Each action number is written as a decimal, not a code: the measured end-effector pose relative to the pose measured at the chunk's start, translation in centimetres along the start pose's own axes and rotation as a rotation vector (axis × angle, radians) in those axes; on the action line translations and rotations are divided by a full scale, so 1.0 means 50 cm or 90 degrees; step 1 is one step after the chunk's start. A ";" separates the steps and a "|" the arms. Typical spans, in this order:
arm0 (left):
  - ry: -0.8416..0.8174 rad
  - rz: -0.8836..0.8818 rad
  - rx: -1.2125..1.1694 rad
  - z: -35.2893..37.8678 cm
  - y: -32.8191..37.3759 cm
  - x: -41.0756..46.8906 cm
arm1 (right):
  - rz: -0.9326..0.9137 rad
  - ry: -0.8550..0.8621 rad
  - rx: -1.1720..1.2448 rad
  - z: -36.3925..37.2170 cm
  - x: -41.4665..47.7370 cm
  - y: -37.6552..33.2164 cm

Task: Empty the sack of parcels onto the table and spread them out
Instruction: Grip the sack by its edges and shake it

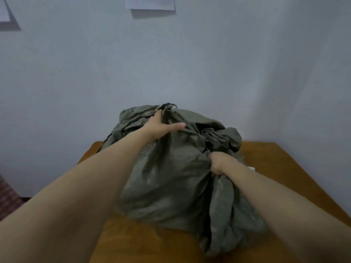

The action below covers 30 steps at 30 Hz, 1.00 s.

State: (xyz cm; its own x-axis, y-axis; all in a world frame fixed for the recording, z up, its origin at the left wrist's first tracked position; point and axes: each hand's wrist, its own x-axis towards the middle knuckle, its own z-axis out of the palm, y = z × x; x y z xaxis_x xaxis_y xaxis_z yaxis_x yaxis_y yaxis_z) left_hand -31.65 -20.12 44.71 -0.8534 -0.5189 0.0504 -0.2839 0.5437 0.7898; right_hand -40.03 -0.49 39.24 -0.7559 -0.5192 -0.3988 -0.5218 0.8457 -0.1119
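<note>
As the full sack (171,177) sits by the table's (284,168) far edge, the left hand (161,127) grasps its top folds and the right hand (218,164) clenches bunched cloth at its side, seemingly to upend it; no parcels show.

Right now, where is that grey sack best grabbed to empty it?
Probably its bunched folds, from above: the sack is slack cloth, and gathers give a firm hold. The right hand grips one at the near right; the left hand holds the far top.
</note>
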 end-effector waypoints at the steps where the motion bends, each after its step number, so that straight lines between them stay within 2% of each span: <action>1: -0.075 -0.008 0.027 -0.002 0.001 -0.007 | 0.013 0.043 0.037 -0.022 0.011 0.011; 4: -0.161 -0.022 0.172 -0.009 -0.006 -0.026 | 0.038 0.209 0.137 -0.084 0.023 0.027; 8: -0.154 -0.039 0.222 0.002 -0.036 -0.031 | -0.019 0.362 0.195 -0.121 0.030 0.028; 12: -0.142 -0.061 0.223 0.048 -0.063 -0.038 | -0.020 0.332 0.174 -0.099 0.045 0.043; 17: -0.193 -0.069 0.424 0.095 -0.076 -0.055 | -0.003 0.286 0.163 -0.094 0.051 0.062; 22: -0.077 -0.013 0.519 0.100 -0.082 -0.052 | 0.045 0.273 0.144 -0.088 0.048 0.077; 26: -0.043 -0.005 0.502 0.066 -0.053 -0.032 | 0.116 0.196 0.165 -0.105 0.040 0.064; 30: 0.076 -0.001 0.425 0.014 -0.002 -0.013 | 0.063 0.302 0.170 -0.161 0.041 0.045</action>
State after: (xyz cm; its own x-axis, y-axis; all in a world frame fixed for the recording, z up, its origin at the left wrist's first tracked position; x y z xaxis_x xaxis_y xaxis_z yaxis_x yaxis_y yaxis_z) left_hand -31.39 -19.38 44.17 -0.8093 -0.5685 0.1477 -0.5270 0.8138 0.2449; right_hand -45.91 -0.64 45.49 -0.9234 -0.3829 0.0278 -0.3682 0.8629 -0.3461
